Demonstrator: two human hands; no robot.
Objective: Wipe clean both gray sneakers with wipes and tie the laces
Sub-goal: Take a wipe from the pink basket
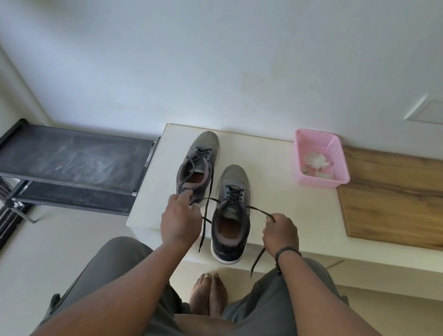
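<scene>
Two limp, thin lace ends of the nearer gray sneaker (232, 214) are pinched taut, one by each hand, left hand (180, 221) and right hand (281, 233); best gripped near the eyelets.

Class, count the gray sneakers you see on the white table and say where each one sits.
2. The far sneaker sits toward the table's back left. The near sneaker sits at the front edge, between the left hand and right hand, which hold its laces.
</scene>
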